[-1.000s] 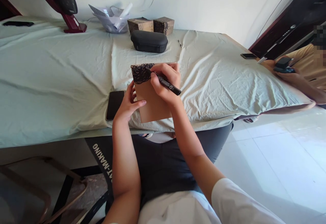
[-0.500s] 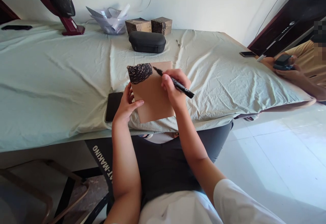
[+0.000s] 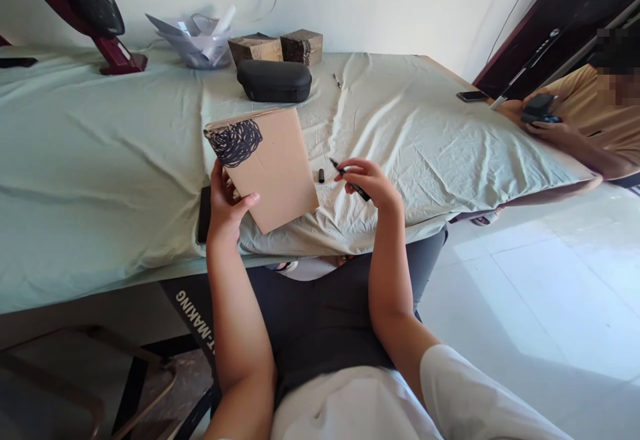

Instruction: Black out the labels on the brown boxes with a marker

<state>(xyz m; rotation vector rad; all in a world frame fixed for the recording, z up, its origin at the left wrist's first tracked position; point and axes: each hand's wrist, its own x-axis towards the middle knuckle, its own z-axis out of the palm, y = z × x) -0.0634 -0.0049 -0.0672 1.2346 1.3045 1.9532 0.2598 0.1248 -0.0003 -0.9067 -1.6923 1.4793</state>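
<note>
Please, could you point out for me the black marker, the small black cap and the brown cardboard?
Black marker (image 3: pixel 361 193): head view, on the rear part of its barrel.
Small black cap (image 3: pixel 321 176): head view, on the middle of its side.
Brown cardboard (image 3: pixel 280 168): head view, on the unmarked middle of its face.

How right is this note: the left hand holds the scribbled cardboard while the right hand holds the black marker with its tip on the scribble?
One slip: the black marker does not have its tip on the scribble. The current head view shows the tip beyond the cardboard, off its right edge. The left hand does hold the cardboard, and the right hand the marker.
</note>
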